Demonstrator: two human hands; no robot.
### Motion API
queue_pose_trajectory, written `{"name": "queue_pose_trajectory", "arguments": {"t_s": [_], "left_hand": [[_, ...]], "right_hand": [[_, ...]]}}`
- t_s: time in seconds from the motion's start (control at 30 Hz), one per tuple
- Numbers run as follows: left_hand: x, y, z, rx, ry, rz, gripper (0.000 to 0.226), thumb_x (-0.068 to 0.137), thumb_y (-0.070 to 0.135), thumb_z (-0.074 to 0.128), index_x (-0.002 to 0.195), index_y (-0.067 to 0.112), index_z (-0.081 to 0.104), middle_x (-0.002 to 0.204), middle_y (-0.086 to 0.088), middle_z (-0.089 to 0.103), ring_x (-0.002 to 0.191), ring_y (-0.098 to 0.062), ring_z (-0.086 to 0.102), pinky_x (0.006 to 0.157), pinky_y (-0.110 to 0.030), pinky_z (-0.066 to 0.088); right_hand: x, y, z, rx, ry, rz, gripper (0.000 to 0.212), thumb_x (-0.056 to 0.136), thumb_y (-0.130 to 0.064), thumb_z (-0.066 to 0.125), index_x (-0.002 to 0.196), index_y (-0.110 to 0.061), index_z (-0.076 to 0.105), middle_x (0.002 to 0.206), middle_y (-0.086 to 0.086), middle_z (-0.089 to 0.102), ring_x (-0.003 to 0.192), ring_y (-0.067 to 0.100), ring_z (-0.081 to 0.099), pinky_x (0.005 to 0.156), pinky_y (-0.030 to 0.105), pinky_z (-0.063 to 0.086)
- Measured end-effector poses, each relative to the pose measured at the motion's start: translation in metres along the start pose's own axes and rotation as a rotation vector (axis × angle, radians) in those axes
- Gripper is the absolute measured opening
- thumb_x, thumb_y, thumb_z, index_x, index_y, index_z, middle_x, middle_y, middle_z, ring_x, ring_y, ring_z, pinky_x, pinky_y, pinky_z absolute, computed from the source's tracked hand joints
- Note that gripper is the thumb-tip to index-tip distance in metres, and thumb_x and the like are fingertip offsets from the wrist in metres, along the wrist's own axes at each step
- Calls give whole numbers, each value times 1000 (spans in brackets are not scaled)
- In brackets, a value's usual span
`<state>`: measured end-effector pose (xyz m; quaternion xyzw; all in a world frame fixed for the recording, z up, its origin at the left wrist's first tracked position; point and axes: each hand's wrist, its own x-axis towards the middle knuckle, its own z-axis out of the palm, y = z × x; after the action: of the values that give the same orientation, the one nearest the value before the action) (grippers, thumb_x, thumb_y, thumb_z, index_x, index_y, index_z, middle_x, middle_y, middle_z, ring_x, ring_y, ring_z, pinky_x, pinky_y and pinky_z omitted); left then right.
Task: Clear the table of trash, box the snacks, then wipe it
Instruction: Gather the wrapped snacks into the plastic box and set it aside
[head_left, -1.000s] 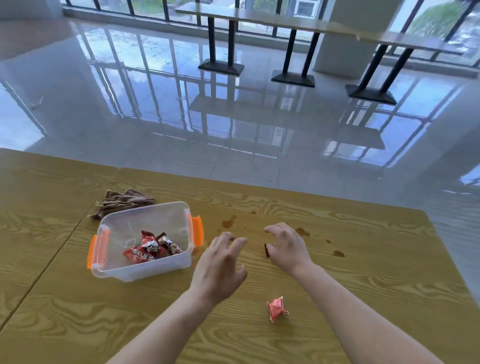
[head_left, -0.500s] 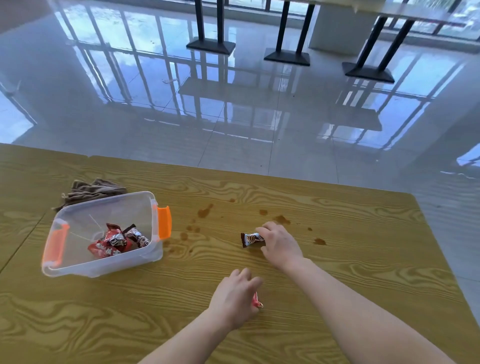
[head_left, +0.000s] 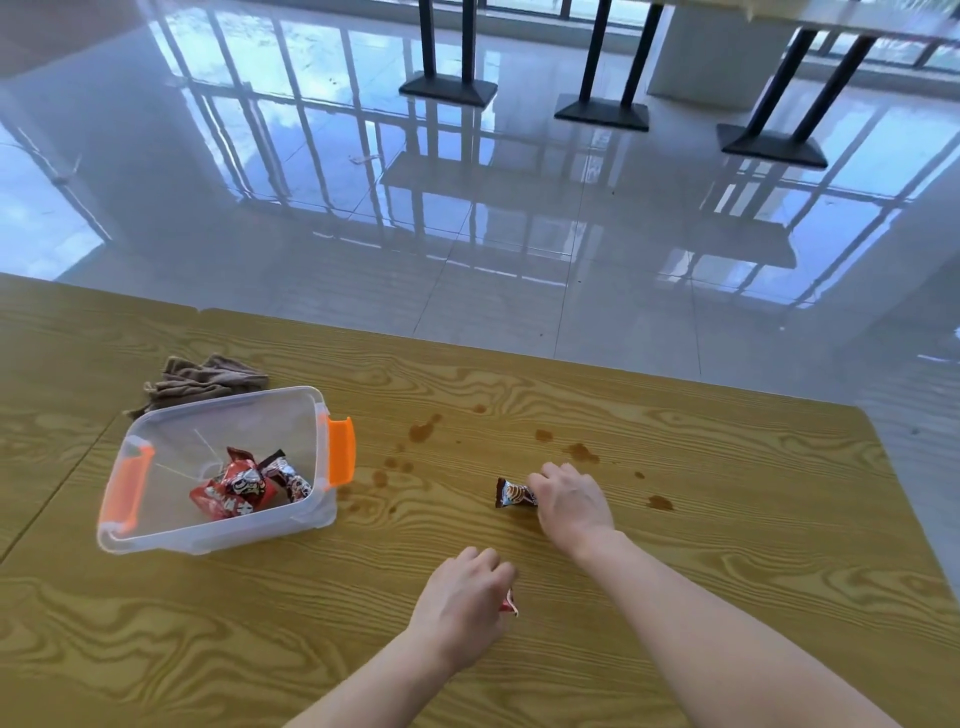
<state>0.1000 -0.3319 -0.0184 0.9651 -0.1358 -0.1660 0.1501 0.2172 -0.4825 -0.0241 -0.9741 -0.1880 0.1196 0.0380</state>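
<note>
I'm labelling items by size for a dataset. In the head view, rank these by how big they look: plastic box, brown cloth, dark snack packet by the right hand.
1. Plastic box
2. Brown cloth, partly hidden behind the box
3. Dark snack packet

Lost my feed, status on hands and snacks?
Left hand closed on red snack; right hand gripping dark snack. Box open, some snacks inside. Path to box clear; stains unwiped, cloth behind box.

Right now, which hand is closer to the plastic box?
Left. The left hand is on the table to the right of the plastic box, closed over a red wrapper. The right hand is farther right, gripping a dark snack.
</note>
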Motion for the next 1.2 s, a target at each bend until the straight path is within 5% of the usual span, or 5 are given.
{"name": "queue_pose_trajectory", "arguments": {"t_s": [0.2, 0.4, 0.73, 0.97, 1.2], "left_hand": [[-7, -13, -25, 1, 81, -62, 33, 80, 21, 49, 113, 22, 56, 106, 2, 56, 101, -23, 48, 82, -39, 44], [-18, -26, -55, -22, 236, -70, 41, 77, 18, 48, 116, 23, 57, 105, 3, 57, 100, -23, 50, 79, -36, 45], [-55, -76, -126, -55, 540, -167, 42, 77, 24, 57, 119, 24, 62, 101, 4, 62, 97, -22, 57, 72, -38, 50], [-84, -120, -157, -67, 614, -279, 39, 73, 23, 68, 112, 24, 67, 96, 4, 66, 92, -24, 60, 65, -37, 51], [-110, -175, -168, -89, 624, -381, 43, 76, 23, 69, 119, 21, 66, 105, 1, 67, 98, -25, 60, 78, -36, 48]], "right_hand": [[-4, -12, -12, 11, 51, 5, 24, 86, 0, 47, 76, -22, 43, 80, -4, 41, 78, 21, 39, 69, 32, 31], [-5, -30, -38, 68, 154, 7, 18, 87, -6, 50, 92, -19, 62, 88, -4, 55, 81, 21, 48, 69, 32, 37], [8, -89, -92, 112, 300, -122, 26, 87, -10, 54, 107, -21, 65, 97, -1, 61, 90, 22, 55, 71, 34, 45], [25, -153, -119, 127, 376, -252, 27, 86, -11, 53, 107, -21, 67, 95, 0, 62, 90, 25, 57, 74, 39, 49], [47, -219, -124, 140, 351, -338, 26, 87, -18, 51, 107, -21, 68, 100, 0, 64, 93, 25, 57, 77, 38, 50]]}}
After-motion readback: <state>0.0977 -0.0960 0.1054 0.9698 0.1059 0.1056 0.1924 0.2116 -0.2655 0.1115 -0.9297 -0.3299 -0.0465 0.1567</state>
